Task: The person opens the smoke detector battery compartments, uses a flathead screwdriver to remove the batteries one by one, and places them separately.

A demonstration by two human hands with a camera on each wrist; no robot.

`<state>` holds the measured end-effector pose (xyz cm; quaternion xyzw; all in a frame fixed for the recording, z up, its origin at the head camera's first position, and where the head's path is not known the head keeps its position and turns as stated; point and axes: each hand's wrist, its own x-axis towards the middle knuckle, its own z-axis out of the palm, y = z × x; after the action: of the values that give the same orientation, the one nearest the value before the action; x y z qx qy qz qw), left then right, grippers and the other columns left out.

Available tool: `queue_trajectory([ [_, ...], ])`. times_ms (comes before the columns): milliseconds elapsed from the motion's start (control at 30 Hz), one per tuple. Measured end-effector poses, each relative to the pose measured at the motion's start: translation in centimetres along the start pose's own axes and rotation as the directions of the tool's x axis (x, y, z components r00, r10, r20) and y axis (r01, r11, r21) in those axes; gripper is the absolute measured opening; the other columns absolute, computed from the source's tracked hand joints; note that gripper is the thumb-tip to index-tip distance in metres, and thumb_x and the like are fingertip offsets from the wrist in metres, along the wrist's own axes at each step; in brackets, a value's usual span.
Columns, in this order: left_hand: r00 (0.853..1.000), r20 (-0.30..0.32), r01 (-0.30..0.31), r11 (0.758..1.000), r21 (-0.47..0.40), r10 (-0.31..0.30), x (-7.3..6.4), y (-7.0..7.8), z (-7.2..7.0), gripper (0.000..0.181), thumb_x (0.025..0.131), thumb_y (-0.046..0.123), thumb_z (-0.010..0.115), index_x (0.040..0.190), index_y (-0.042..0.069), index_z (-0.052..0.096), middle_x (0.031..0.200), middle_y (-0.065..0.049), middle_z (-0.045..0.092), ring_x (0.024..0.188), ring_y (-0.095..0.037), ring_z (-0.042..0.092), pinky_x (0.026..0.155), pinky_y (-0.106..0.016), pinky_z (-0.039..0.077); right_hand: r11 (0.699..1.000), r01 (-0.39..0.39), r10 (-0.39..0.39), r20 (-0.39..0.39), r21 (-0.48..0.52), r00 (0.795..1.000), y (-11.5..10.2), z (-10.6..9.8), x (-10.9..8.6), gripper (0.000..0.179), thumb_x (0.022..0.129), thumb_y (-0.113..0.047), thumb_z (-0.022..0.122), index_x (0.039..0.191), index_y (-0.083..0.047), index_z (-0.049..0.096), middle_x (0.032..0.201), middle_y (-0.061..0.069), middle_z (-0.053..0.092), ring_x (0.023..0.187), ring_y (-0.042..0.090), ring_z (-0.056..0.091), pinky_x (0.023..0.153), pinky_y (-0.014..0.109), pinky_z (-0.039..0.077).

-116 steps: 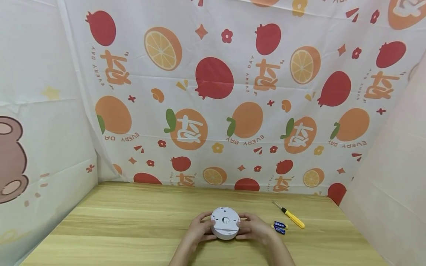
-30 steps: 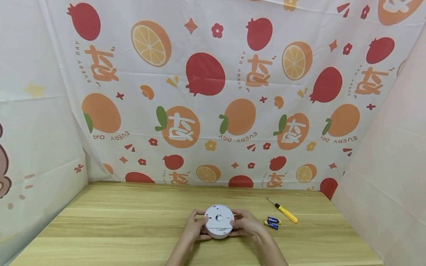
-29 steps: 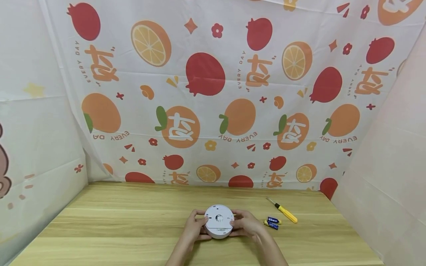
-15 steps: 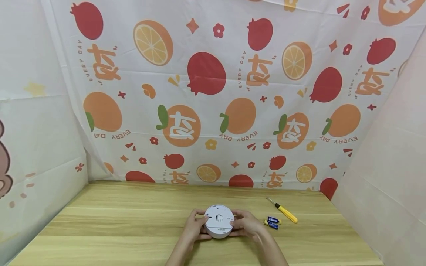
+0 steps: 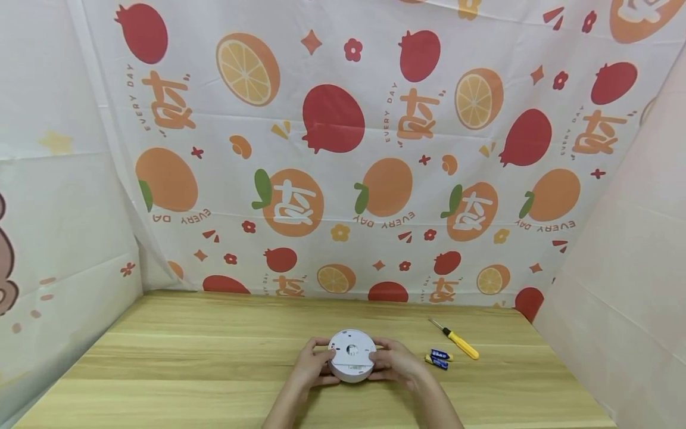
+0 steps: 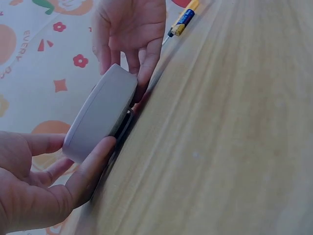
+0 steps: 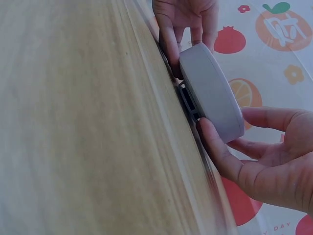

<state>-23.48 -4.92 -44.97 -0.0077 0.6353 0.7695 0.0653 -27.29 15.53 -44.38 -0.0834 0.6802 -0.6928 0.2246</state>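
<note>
A round white smoke detector [image 5: 352, 372] is held between both hands near the front of the table. Its flat back faces up, showing a centre hole, small slots and a printed label by a straight seam. My left hand [image 5: 312, 364] grips the left side, thumb on the upper edge and fingers at the rim. On the opposite side my right hand [image 5: 399, 362] pinches the rim the same way. The left wrist view shows the side wall of the smoke detector [image 6: 100, 110] tilted close over the wood. A dark slotted part [image 7: 188, 100] shows beneath it in the right wrist view.
Two blue-and-yellow batteries [image 5: 439, 359] lie side by side to the right of my right hand. Beyond them is a screwdriver [image 5: 462, 344] with a yellow handle. Fruit-print cloth [image 5: 343, 196] hangs behind the wooden table [image 5: 203, 351], with pale cloths at both sides.
Since the earliest frame, the scene has shifted slightly left in the head view. Over the last second the smoke detector tilts very slightly; both hands keep the same grip. Batteries and screwdriver stay put.
</note>
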Motion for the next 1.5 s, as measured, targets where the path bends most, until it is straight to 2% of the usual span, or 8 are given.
queue_trajectory([
  [200, 1.000, 0.006, -0.002, 0.999, -0.034, 0.002, 0.2, 0.3, -0.1, 0.038, 0.092, 0.005, 0.050, 0.123, -0.012, 0.033, 0.097, -0.023, 0.050, 0.072, -0.024, 0.060, 0.065, -0.040, 0.056, 1.000, 0.016, -0.016, -0.006, 0.020, 1.000, -0.2, -0.2, 0.0, 0.052, 0.090, -0.003, 0.048, 0.135, 0.014, 0.027, 0.103, 0.019, 0.058, 0.088, 0.028, 0.060, 0.078, 0.042, 0.053],
  [333, 1.000, -0.001, -0.013, 0.996, -0.091, 0.013, 0.4, 0.4, -0.3, 0.041, 0.093, 0.008, 0.050, 0.123, -0.013, 0.032, 0.094, -0.023, 0.051, 0.071, -0.023, 0.059, 0.067, -0.038, 0.056, 0.997, 0.073, -0.073, 0.007, 0.009, 0.997, -0.6, -0.4, -0.1, 0.048, 0.090, 0.003, 0.042, 0.136, 0.009, 0.031, 0.123, 0.024, 0.046, 0.091, 0.028, 0.058, 0.081, 0.041, 0.052],
  [433, 1.000, 0.000, -0.016, 0.991, -0.136, 0.016, 0.4, 0.5, -0.5, 0.045, 0.094, 0.011, 0.050, 0.126, -0.012, 0.030, 0.095, -0.022, 0.051, 0.073, -0.024, 0.058, 0.070, -0.038, 0.056, 0.990, 0.120, -0.120, 0.009, -0.072, 0.993, -0.9, -0.5, -0.2, 0.050, 0.084, 0.009, 0.044, 0.134, 0.004, 0.040, 0.132, 0.026, 0.036, 0.093, 0.026, 0.057, 0.081, 0.037, 0.052],
  [700, 0.999, 0.025, -0.024, 0.986, -0.164, 0.029, 0.3, 0.9, -0.4, 0.051, 0.096, 0.015, 0.047, 0.130, -0.016, 0.025, 0.099, -0.022, 0.048, 0.078, -0.021, 0.056, 0.075, -0.033, 0.054, 0.913, 0.286, -0.284, 0.051, -0.291, 0.957, -1.5, -0.4, -0.2, 0.046, 0.079, 0.013, 0.059, 0.124, 0.006, 0.050, 0.128, 0.025, 0.041, 0.094, 0.029, 0.060, 0.076, 0.032, 0.053],
  [1000, 1.000, 0.018, -0.013, 0.995, -0.096, 0.015, 0.0, 1.3, -0.6, 0.052, 0.100, 0.023, 0.037, 0.129, -0.018, 0.025, 0.096, -0.025, 0.050, 0.067, -0.020, 0.062, 0.068, -0.033, 0.056, 0.857, 0.317, -0.342, 0.011, -0.406, 0.940, -1.2, -0.6, 0.1, 0.040, 0.084, -0.006, 0.065, 0.122, 0.002, 0.055, 0.121, 0.020, 0.051, 0.100, 0.034, 0.054, 0.078, 0.042, 0.052],
  [1167, 1.000, 0.003, -0.023, 0.997, -0.076, 0.023, -0.1, 1.4, -0.6, 0.052, 0.099, 0.026, 0.041, 0.126, -0.016, 0.031, 0.093, -0.020, 0.051, 0.067, -0.017, 0.059, 0.065, -0.034, 0.056, 0.861, 0.309, -0.338, -0.002, -0.404, 0.941, -1.6, -0.5, 0.0, 0.040, 0.086, -0.007, 0.064, 0.121, 0.007, 0.053, 0.114, 0.022, 0.054, 0.101, 0.039, 0.053, 0.079, 0.046, 0.051],
  [1300, 0.999, -0.004, -0.039, 0.999, -0.026, 0.039, -0.1, 1.5, -0.6, 0.054, 0.096, 0.033, 0.047, 0.121, -0.014, 0.038, 0.094, -0.017, 0.052, 0.073, -0.018, 0.057, 0.066, -0.034, 0.056, 0.875, 0.300, -0.330, -0.015, -0.381, 0.944, -2.9, 0.4, -1.3, 0.039, 0.087, -0.009, 0.063, 0.120, 0.010, 0.053, 0.109, 0.020, 0.057, 0.099, 0.035, 0.055, 0.080, 0.047, 0.051],
  [1500, 0.996, 0.036, -0.078, 0.997, -0.009, 0.079, 0.0, 1.5, -0.5, 0.048, 0.094, 0.026, 0.052, 0.115, -0.016, 0.039, 0.101, -0.020, 0.052, 0.084, -0.024, 0.058, 0.074, -0.035, 0.054, 0.939, 0.218, -0.242, -0.059, -0.267, 0.968, -1.7, -0.5, -0.2, 0.047, 0.089, -0.022, 0.062, 0.122, 0.008, 0.051, 0.105, 0.013, 0.059, 0.093, 0.024, 0.058, 0.081, 0.042, 0.052],
])
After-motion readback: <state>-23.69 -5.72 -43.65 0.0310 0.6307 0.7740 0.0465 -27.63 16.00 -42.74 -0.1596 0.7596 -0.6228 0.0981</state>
